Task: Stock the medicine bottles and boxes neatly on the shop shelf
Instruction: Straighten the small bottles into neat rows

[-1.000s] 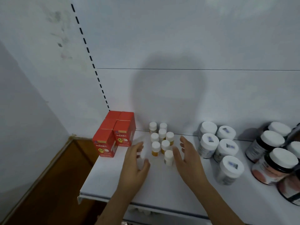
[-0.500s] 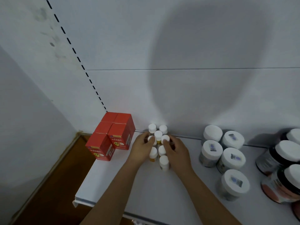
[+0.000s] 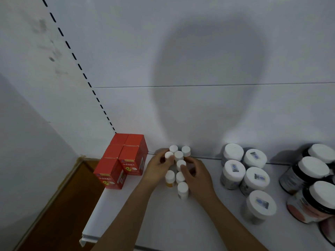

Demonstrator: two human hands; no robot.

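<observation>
Several small white-capped medicine bottles (image 3: 178, 155) stand in a tight cluster near the back of the white shelf (image 3: 155, 220). My left hand (image 3: 157, 166) curls round a bottle on the cluster's left side (image 3: 169, 155). My right hand (image 3: 196, 175) cups the cluster's right side, its fingers curled against a middle bottle (image 3: 181, 163). Two more small bottles (image 3: 170, 175) and a front one (image 3: 182, 189) stand between my wrists. Several red boxes (image 3: 126, 160) are stacked at the shelf's left end.
White-lidded grey jars (image 3: 253, 176) stand in rows right of my hands. Dark jars with white lids (image 3: 313, 171) fill the far right. The shelf's left edge drops to a brown floor (image 3: 59, 205). The white back wall is close behind the bottles.
Both hands went from hovering open beside the small bottles to closing in on the cluster and pressing it together. The camera moved closer to the shelf.
</observation>
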